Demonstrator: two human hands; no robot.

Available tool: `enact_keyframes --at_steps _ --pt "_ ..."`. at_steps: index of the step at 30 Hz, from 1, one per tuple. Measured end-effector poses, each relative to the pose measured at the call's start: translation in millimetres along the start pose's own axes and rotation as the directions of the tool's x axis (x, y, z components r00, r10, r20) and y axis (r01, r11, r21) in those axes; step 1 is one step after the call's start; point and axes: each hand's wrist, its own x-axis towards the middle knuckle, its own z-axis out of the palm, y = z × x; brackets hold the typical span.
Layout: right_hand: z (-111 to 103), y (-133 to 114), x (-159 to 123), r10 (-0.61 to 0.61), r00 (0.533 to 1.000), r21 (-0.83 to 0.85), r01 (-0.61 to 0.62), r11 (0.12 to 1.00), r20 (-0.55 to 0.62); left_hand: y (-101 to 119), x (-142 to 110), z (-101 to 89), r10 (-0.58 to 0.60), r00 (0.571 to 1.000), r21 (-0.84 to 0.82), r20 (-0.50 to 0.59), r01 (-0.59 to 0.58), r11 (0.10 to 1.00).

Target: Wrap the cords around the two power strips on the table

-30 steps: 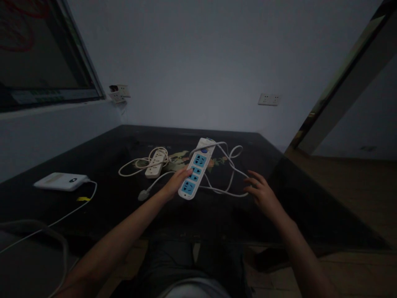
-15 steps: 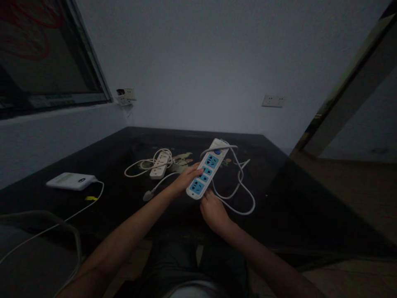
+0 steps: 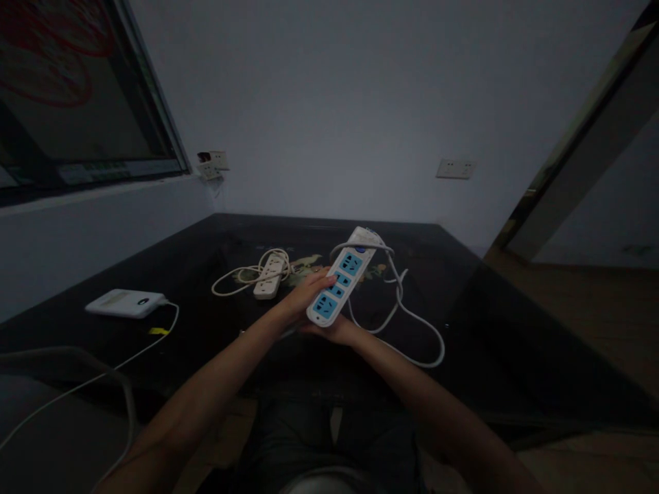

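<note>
My left hand (image 3: 310, 291) is closed round the middle of a white power strip (image 3: 366, 237) with blue socket panels. The strip is held tilted above the table, its far end up to the right. Its white cord (image 3: 421, 319) passes over the strip near the blue switch and hangs in loose loops on the right. Below the strip's near end is my right hand (image 3: 337, 331), reaching to the left. Its fingers are hidden under the strip and my left hand. A short piece of cord shows beside my left wrist; its plug is mostly hidden.
Behind my left hand, a smaller white power strip (image 3: 268, 287) lies with its cord coiled over it. A white power bank (image 3: 123, 303) with a cable sits on the left of the dark table (image 3: 494, 363). Wall sockets (image 3: 456, 169) are at the back.
My right hand has moved left beneath the strip, and its fingers have gone out of sight. The plug on the left is now mostly covered. The right-hand cord loop has spread outward.
</note>
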Motion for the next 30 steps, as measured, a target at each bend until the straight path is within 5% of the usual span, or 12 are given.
enact_keyframes --at_steps 1,3,7,12,19,24,30 --pt "-6.9 2.1 -6.9 -0.048 0.991 0.011 0.047 0.999 0.123 1.7 -0.2 -3.4 -0.007 1.0 0.008 -0.006 0.007 1.0" --pt "-26.0 4.0 -24.0 -0.163 0.849 0.009 0.183 0.983 0.502 5.2 -0.7 -10.4 -0.018 1.0 0.03 -0.01 0.018 0.999" --pt "-75.3 -4.9 -57.4 -0.05 0.866 -0.12 0.126 0.985 0.498 9.4 -3.7 -21.5 -0.039 0.999 0.051 -0.029 0.04 0.998" --pt "-145.1 -20.7 -81.1 0.051 0.923 -0.022 -0.046 0.999 0.381 1.0 -9.1 -25.7 -0.107 0.991 0.03 -0.086 0.11 0.993" --pt "-224.2 -17.8 -101.9 0.08 0.997 0.071 -0.08 0.994 0.009 -23.6 -19.2 -27.7 -0.23 0.949 -0.099 -0.217 0.213 0.972" --pt "-239.0 -12.9 -114.8 0.082 0.956 0.208 -0.022 0.978 -0.283 -31.9 -40.6 -29.8 -0.259 0.942 -0.094 -0.215 0.245 0.965" --pt "-235.4 -14.5 -115.4 0.161 0.848 0.196 -0.07 0.978 -0.504 -37.9 -72.6 -20.7 -0.217 0.967 0.056 -0.135 0.226 0.972"
